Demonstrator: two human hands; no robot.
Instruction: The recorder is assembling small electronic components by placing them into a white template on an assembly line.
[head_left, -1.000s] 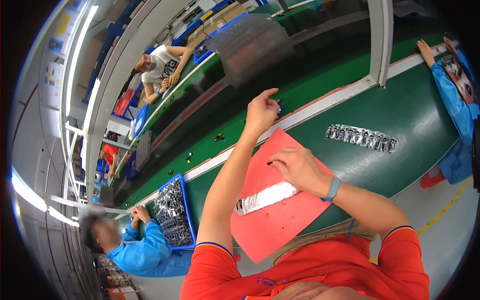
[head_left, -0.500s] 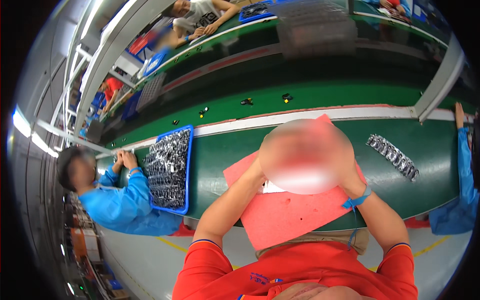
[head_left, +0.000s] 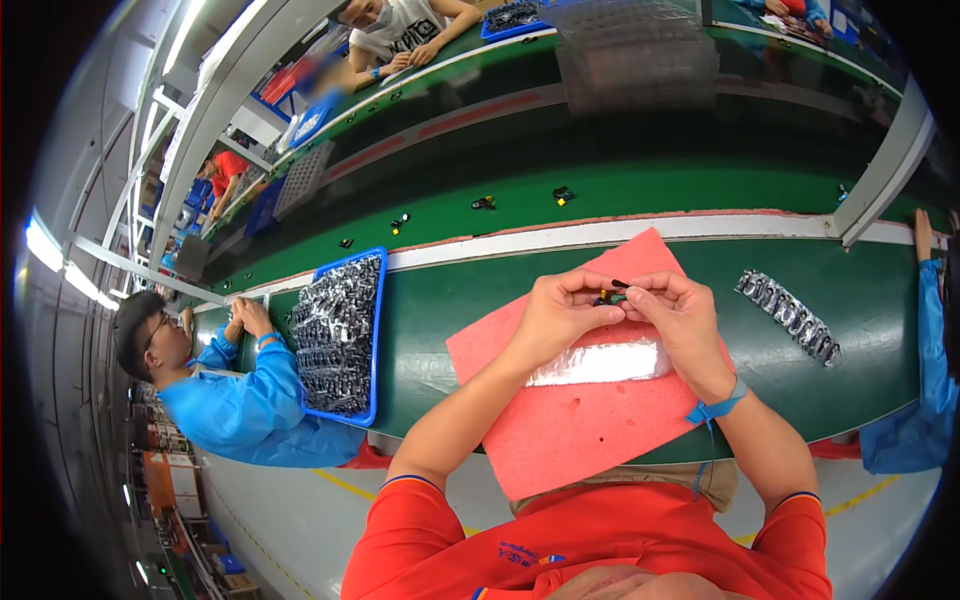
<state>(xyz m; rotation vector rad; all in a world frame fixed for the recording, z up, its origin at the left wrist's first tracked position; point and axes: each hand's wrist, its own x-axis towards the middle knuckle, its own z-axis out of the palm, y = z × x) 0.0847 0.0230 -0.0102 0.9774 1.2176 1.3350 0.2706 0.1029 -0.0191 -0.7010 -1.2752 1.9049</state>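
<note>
Both hands were grasping: the fingertips of the bare left hand (head_left: 560, 314) and the bare right hand (head_left: 684, 312) met at a small dark part with yellow and green spots (head_left: 604, 298); whether this was one piece or two could not be told. Clock positions were taken from that part. A blue wrist strap (head_left: 718, 404) circled the right wrist, between four and five. Beneath the hands, a tilted rectangular pink foam sheet (head_left: 560, 440) carried a shiny silver foil-like strip (head_left: 600, 364) at six. At three, a silver strip with a row of dark pieces (head_left: 790, 317) lay on the glossy green tabletop (head_left: 850, 350). At nine stood a blue plastic tray (head_left: 379, 300), filled with dark and silvery pieces. A small black-and-yellow part (head_left: 562, 197) lay at eleven, on the green belt (head_left: 660, 195).
</note>
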